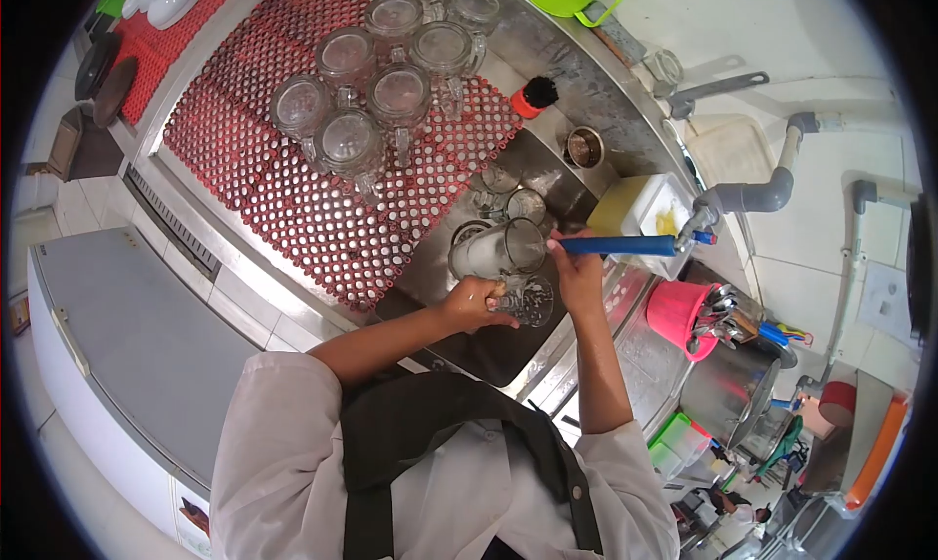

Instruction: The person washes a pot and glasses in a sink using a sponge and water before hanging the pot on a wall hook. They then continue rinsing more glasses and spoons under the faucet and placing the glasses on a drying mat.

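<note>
My left hand (474,306) is closed around the handle of a glass mug (534,301), which is tilted over the sink (489,350). My right hand (578,267) grips the free end of a blue hose (630,247) that runs from the wall tap (696,223). Just beyond my left hand, a larger clear jug (500,249) with whitish contents leans in the sink, close to the hose end. Behind it are more glasses (526,205), partly hidden.
Several upside-down glass mugs (399,91) stand on a red perforated mat (264,179) at the left. A black-bristled brush (533,97), a metal cup (584,147) and a white container (657,200) line the sink's far side. A pink bucket (674,316) of utensils stands right.
</note>
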Demonstrator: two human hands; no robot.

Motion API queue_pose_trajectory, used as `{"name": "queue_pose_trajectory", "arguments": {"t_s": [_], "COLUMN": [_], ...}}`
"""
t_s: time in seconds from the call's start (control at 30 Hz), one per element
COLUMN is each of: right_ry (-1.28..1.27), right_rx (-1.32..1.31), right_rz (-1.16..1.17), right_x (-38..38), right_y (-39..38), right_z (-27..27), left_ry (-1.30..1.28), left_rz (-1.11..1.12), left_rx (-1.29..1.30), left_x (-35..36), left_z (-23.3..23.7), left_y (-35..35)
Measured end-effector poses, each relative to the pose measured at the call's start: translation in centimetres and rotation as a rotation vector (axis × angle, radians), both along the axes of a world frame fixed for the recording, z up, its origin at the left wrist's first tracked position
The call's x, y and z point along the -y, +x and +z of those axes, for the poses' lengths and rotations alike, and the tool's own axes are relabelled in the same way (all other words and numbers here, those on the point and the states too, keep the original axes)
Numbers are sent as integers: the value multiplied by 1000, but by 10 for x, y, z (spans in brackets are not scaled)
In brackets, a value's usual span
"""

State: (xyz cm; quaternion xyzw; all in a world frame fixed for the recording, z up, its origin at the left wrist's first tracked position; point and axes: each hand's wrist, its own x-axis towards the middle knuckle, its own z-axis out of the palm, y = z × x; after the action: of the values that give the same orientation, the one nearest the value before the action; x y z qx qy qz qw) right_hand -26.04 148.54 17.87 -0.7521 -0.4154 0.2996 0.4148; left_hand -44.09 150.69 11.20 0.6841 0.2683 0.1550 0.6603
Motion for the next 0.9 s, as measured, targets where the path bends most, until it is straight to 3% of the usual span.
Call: {"name": "queue_pose_trajectory", "arguments": {"t_s": [0.23, 0.3, 0.4, 0.5, 0.6, 0.73, 0.9], "right_ry": [106, 71, 24, -50, -82, -142, -111], "right_rx": [-355, -240, -109, 19, 74, 68, -33], "right_rz": [31, 92, 109, 97, 90, 115, 140], "right_x": [-14, -11, -9, -8, -8, -10, -2], "right_y": [-15, -9, -9, -9, -10, -14, -8], "right_z": [3, 0, 6, 15, 13, 20, 15], "left_ry": [148, 208, 234, 352, 481, 562, 566], "left_rz": [-159, -234, -560, -890, -984, -943, -601], "left_rx": [-123, -208, -594, -659, -717, -723, -422], "left_x": [-7, -13, -25, -25, -20, -17, -20], "left_z": [-3, -10, -14, -22, -35, -57, -85], "left_y": [12, 27, 59, 91, 113, 122, 95]}}
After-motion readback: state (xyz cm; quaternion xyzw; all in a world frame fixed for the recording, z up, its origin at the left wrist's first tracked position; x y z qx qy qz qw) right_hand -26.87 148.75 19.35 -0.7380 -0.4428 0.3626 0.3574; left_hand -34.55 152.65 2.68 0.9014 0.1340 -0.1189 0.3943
